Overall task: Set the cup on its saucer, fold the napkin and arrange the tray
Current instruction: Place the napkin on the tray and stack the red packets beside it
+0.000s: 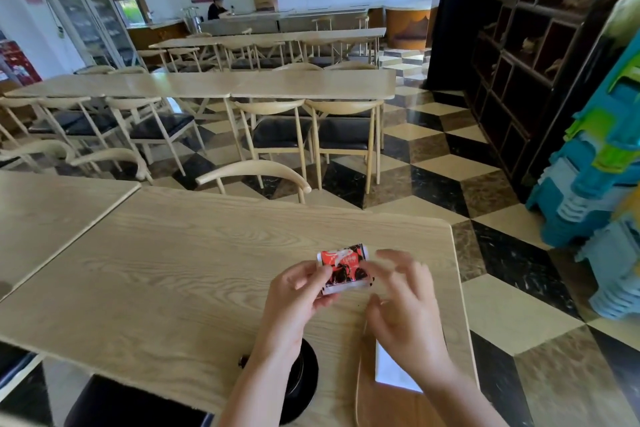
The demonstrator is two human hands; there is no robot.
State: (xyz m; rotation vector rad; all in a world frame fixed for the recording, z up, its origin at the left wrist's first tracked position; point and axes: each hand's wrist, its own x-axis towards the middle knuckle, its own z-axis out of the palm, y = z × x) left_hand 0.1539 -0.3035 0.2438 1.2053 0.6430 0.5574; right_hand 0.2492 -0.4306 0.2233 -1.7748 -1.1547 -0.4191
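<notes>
So I'm at the bench (173,270), big pale wood top, and most of my stuff is crowded down at the 6 o'clock edge; the wooden tray (388,406) sits at about 5 o'clock with the white napkin (391,371) lying flat on it, not folded as far as I can see; the black saucer (308,388) is just left of the tray, half under my left forearm, and there seems to be a dark cup on it but my arm hides most of it so I can't swear to that.

What worries me: my left forearm hangs right over the saucer, so one careless pull back could clip it off the bench edge; it's really close to the edge; also the packet could tear or spill if I fumble it.

Hands: my left hand (298,291) pinches the left end of a small red and black sachet (344,269) between thumb and fingers, near the middle of the bench at 12 o'clock from the saucer; my right hand (405,302) is spread loose, fingers apart, blurred, gripping nothing; can't tell if a fingertip touches the sachet.
</notes>
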